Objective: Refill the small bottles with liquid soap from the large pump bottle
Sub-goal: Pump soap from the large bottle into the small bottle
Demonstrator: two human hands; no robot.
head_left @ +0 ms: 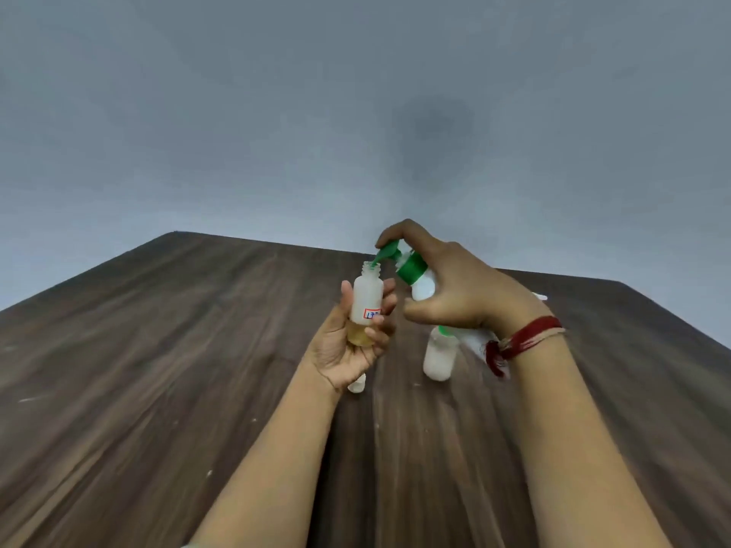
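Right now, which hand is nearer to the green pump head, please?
Right: the right hand rests a finger on the green pump head; the left hand holds the small bottle under its spout.

The only lettering in view sits on a small white label [372, 313], edged in red, stuck low on the side of the small bottle [368, 294] that the left hand [348, 346] holds upright. Its blue characters are too blurred to read. The pump bottle [422, 288] in the grip of the right hand [459, 290] shows no legible print.
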